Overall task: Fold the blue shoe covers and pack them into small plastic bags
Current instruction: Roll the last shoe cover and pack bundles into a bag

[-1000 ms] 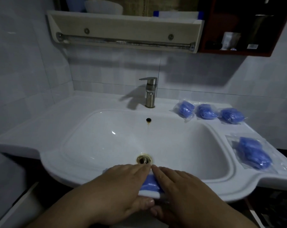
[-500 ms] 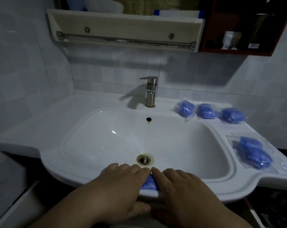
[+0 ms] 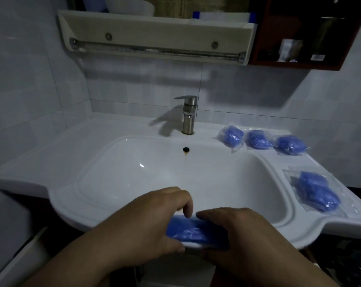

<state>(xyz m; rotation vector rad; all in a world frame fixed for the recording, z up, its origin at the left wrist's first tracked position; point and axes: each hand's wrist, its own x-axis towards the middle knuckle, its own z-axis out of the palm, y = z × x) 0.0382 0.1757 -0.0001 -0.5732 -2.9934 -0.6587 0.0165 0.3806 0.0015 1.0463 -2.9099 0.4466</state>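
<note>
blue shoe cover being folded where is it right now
Head view, bottom centre: the blue shoe cover lies on the sink's front rim, between the left hand and right hand.

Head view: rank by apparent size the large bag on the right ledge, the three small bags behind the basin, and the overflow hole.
1. large bag, though it lies nearer the camera.
2. left small bag, middle small bag, right small bag: look alike, not ranked.
3. overflow hole.

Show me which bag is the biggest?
The flat bag alone on the right ledge of the sink; the three bags in a row by the tap are smaller.
</note>
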